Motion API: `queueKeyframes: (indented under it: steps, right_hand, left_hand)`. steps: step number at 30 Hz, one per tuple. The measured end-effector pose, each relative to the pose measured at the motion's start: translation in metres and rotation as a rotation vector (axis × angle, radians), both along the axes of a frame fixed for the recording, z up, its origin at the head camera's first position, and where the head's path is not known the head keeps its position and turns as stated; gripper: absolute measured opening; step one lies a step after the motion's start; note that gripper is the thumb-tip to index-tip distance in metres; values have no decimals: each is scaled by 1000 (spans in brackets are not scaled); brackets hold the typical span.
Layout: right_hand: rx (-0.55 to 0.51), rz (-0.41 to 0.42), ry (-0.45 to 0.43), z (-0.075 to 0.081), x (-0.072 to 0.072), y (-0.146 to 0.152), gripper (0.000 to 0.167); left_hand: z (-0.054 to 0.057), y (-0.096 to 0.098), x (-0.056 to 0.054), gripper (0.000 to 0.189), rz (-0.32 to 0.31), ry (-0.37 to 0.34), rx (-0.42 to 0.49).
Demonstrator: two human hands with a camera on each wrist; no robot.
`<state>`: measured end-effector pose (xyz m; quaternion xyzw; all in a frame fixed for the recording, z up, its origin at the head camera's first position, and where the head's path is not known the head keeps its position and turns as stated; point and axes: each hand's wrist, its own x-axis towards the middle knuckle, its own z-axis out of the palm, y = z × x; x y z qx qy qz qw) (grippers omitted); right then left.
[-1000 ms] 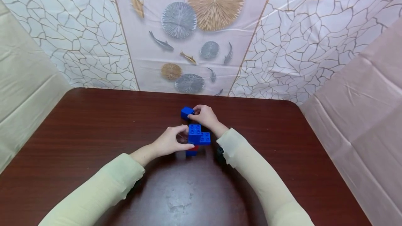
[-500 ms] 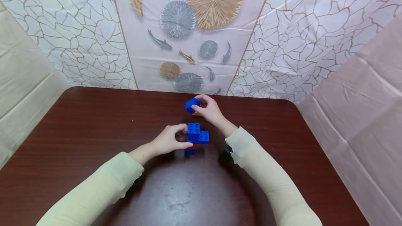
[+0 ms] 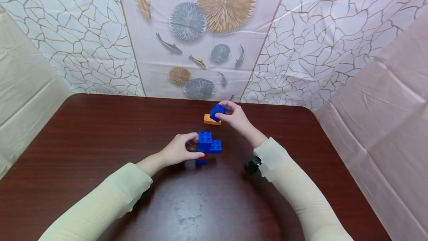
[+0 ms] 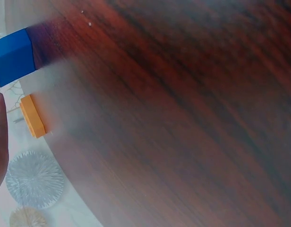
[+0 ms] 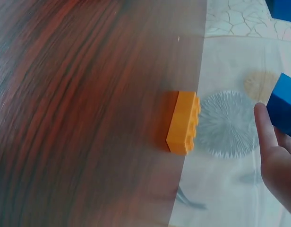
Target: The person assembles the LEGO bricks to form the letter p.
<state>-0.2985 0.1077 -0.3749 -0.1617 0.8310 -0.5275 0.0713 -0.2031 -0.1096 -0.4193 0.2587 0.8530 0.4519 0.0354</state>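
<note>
My left hand grips a stack of toy building bricks between thumb and fingers. A tall blue brick tops the stack, and a lower blue brick juts out to its right. Beneath them show a red brick and a blue bottom brick. Farther back, my right hand pinches a separate blue brick, tilted and in front of part of an orange brick. In the right wrist view this held brick is cut off by the frame edge.
The orange brick lies with its studs up on the dark wooden table, behind the stack. Patterned cloth hangs beyond the table's back edge. A black device sits at the right cuff.
My right hand has moved to the right and slightly back with its blue brick, bringing the orange brick into sight. The left hand and the stack stay nearly where they were.
</note>
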Motion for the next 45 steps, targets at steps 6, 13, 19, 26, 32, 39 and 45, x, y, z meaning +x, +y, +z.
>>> queueKeyframes:
  steps: [6,13,19,26,32,39,45]
  right_hand:
    - [27,23,19,4,2,14,40]
    - [22,66,9,6,7,23,42]
    - [54,89,-3,9,16,29,43]
    - [48,71,-41,16,30,33,41]
    - [17,73,-57,23,43,33,41]
    - [39,117,-69,22,53,32,42]
    - [56,139,-74,23,57,28,45]
  left_hand:
    - [-1,0,1,29,15,-11,0]
    - [0,1,3,29,7,-12,20]
    - [0,1,3,30,4,-4,19]
    - [3,0,1,29,-4,-18,-14]
    - [5,0,-1,29,-7,-16,-28]
    - [7,2,0,34,-24,50,-65]
    - [10,1,-2,44,6,33,-103]
